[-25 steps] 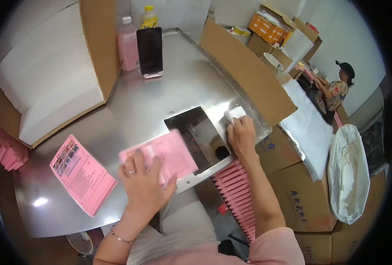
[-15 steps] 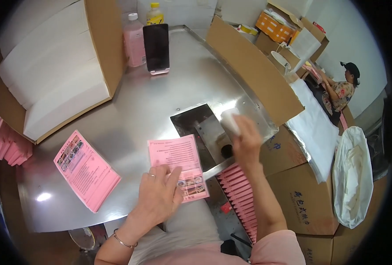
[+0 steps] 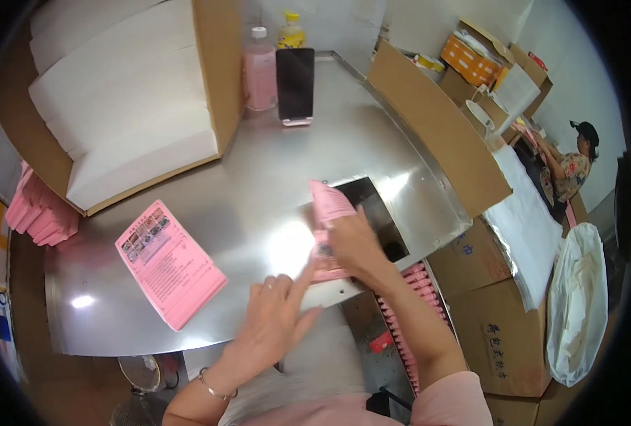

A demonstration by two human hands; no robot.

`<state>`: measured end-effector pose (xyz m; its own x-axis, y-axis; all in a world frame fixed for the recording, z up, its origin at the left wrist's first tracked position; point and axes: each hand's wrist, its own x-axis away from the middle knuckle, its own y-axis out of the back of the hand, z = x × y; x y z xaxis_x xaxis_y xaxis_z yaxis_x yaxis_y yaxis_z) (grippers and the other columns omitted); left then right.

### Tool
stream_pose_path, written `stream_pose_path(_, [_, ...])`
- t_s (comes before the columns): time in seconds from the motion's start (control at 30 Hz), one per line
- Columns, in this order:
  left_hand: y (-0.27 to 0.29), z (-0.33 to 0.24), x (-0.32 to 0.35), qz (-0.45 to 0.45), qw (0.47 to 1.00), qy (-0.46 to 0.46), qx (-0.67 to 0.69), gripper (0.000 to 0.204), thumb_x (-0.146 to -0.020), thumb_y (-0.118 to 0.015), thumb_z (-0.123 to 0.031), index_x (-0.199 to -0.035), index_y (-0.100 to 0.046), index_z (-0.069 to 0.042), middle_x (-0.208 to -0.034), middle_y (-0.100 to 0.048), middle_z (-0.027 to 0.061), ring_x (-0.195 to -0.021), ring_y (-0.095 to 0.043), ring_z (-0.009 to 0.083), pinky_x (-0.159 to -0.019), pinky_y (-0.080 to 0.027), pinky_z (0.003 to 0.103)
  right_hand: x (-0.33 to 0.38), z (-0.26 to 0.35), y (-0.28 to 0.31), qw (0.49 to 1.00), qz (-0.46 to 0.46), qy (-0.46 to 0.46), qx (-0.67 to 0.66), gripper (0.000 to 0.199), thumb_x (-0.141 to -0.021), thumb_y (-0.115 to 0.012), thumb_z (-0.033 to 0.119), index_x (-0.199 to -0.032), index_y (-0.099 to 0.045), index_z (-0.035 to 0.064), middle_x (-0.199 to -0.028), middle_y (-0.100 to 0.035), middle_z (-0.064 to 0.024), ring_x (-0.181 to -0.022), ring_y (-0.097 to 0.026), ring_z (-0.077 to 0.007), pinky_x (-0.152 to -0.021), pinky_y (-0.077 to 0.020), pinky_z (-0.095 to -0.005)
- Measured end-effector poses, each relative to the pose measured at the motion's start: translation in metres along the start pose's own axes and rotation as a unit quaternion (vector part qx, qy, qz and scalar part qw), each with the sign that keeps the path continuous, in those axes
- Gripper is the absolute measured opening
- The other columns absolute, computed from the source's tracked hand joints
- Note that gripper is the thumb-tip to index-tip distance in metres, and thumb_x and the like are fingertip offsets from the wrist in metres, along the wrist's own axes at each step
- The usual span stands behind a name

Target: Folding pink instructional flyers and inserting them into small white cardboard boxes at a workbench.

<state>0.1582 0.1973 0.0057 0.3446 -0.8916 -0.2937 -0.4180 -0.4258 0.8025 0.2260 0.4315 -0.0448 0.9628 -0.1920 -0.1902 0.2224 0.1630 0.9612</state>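
Observation:
Over the table's front edge is my left hand [image 3: 276,319], fingers spread and holding nothing, its index fingertip close to the lower part of a pink printed sheet [image 3: 329,202]. My right hand [image 3: 361,248] is on that sheet, which bends upward at its far end, partly over a dark rectangular opening [image 3: 383,213] in the table. The right fingertips are partly hidden and slightly blurred. To the left lies a stack of pink printed sheets [image 3: 177,273]. The white block seen earlier is out of sight.
A carton [image 3: 216,78] of white paper blocks [image 3: 131,92] stands at the far left of the steel table [image 3: 273,170]. Behind are a phone [image 3: 295,85] and bottles [image 3: 260,78]. Pink packets [image 3: 409,305] fill a box below right. A person [image 3: 574,170] sits far right.
My right hand came left and down onto the pink sheet, whose far end now bends up. The sheet moved right toward the opening. My left hand lifted off it. The whole view shifted.

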Motion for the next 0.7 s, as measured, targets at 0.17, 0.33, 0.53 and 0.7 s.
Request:
stream_pose_path(0.17, [0.017, 0.002, 0.012, -0.033, 0.994, -0.064, 0.077, 0.06, -0.081, -0.077, -0.015, -0.137, -0.057, -0.005, -0.082, -0.057, 0.0075, -0.076, -0.056, 0.0248, -0.075, -0.042, 0.038, 0.014, -0.003, 0.022, 0.988, -0.005, -0.149, 0.036, 0.026, -0.091, -0.059, 0.018, -0.077, -0.064, -0.0025, -0.079, -0.066, -0.0234, -0.078, -0.068, -0.0421, -0.064, -0.0527, -0.0501])
stream_pose_path(0.33, [0.058, 0.028, 0.035, -0.138, 0.974, -0.021, 0.176, 0.04, -0.081, -0.073, -0.004, -0.121, -0.067, -0.003, -0.078, -0.061, 0.006, -0.069, -0.06, 0.0201, -0.064, -0.048, 0.033, 0.009, 0.055, 0.069, 0.962, -0.234, -0.082, -0.118, 0.018, -0.089, -0.068, 0.004, -0.106, -0.074, 0.0023, -0.077, -0.071, -0.0154, -0.061, -0.066, -0.0249, -0.061, -0.0515, -0.0362])
stream_pose_path(0.53, [0.141, 0.126, 0.012, -0.312, 0.948, 0.06, 0.025, 0.051, -0.08, -0.073, -0.005, -0.128, -0.059, 0.0, -0.108, -0.062, 0.0153, -0.097, -0.06, 0.0291, -0.082, -0.051, 0.038, -0.121, 0.128, 0.081, 0.922, -0.26, 0.039, -0.283, 0.044, -0.089, -0.068, 0.002, -0.131, -0.061, -0.0005, -0.115, -0.07, -0.0204, -0.104, -0.07, -0.03, -0.09, -0.0525, -0.0344])
stream_pose_path(0.7, [0.227, 0.21, -0.05, -0.447, 0.868, 0.174, -0.131, 0.093, -0.077, -0.076, -0.02, -0.15, -0.026, 0.006, -0.142, -0.038, 0.0277, -0.132, -0.038, 0.0436, -0.113, -0.031, 0.049, -0.258, 0.175, 0.092, 0.881, -0.333, 0.097, -0.321, 0.08, -0.088, -0.072, 0.015, -0.15, -0.028, -0.0107, -0.143, -0.047, -0.0336, -0.135, -0.047, -0.0414, -0.113, -0.0349, -0.0398])
